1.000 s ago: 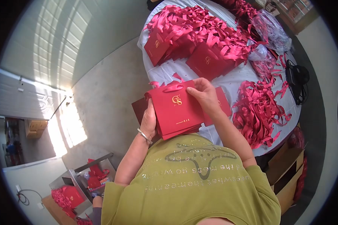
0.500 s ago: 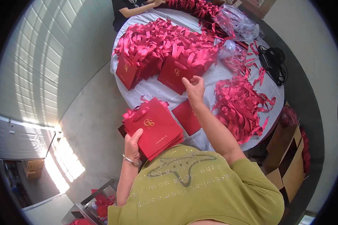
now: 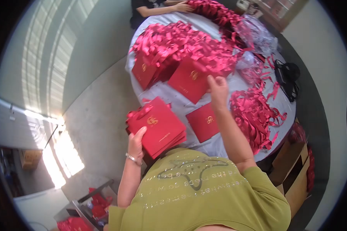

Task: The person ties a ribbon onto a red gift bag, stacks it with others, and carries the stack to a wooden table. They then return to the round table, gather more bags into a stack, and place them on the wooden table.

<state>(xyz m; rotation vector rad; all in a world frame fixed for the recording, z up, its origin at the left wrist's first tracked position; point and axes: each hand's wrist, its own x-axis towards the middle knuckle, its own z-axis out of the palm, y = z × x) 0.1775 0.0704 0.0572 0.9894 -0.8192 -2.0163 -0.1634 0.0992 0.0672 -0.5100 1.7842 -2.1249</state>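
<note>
My left hand (image 3: 135,141) is closed around a stack of red paper gift bags (image 3: 154,125) with gold lettering and pink ribbon handles. Its thumb lies across the front bag. Over the table, my right hand (image 3: 218,89) pinches the right edge of another red gift bag (image 3: 187,82), at the front of a row of standing bags. A single red bag (image 3: 204,125) lies flat between my two arms. To the left in the row is one more bag (image 3: 143,73). Pink ribbon handles (image 3: 173,42) cover the tops of the row.
On the white-covered round table (image 3: 158,92), a loose ribbon pile (image 3: 254,115) lies at right, with clear plastic wrapping (image 3: 256,34) and a black device with a cord (image 3: 288,77) behind. A co-worker's hand (image 3: 183,7) touches ribbons at the far edge. A cardboard box (image 3: 293,173) stands at lower right.
My right thumb and fingers have closed on the front bag's edge, and that bag has shifted slightly toward me. The camera view has swung a little; my left hand still holds its stack.
</note>
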